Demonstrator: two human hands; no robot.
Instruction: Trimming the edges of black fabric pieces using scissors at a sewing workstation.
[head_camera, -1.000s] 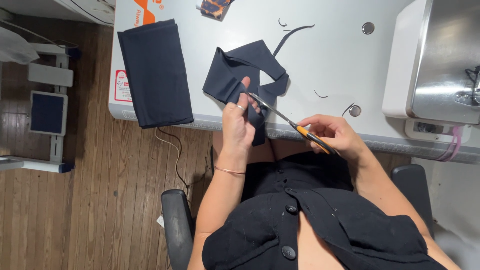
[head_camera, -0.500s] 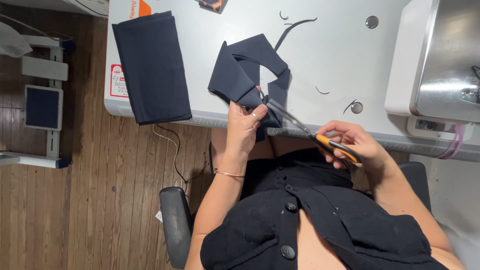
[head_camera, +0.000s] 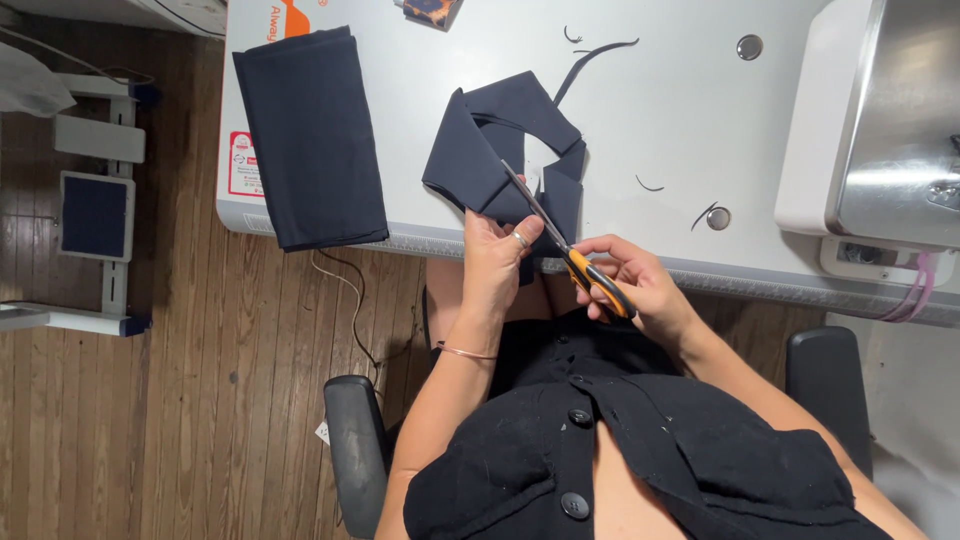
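Note:
A folded piece of dark navy fabric (head_camera: 505, 150) lies at the front edge of the white table (head_camera: 670, 120). My left hand (head_camera: 497, 255) pinches its lower edge at the table's rim. My right hand (head_camera: 625, 285) holds orange-handled scissors (head_camera: 560, 235), whose blades point up and left onto the fabric just above my left fingers. The blades lie close together on the cloth.
A larger folded dark cloth (head_camera: 310, 135) hangs over the table's left front edge. Thin fabric trimmings (head_camera: 600, 50) lie on the table behind. A sewing machine (head_camera: 880, 130) stands at the right. Chair armrests (head_camera: 355, 450) flank me over a wooden floor.
The scissors have moved up and left, from near the table edge onto the fabric. My left hand has shifted its hold on the cloth's lower edge.

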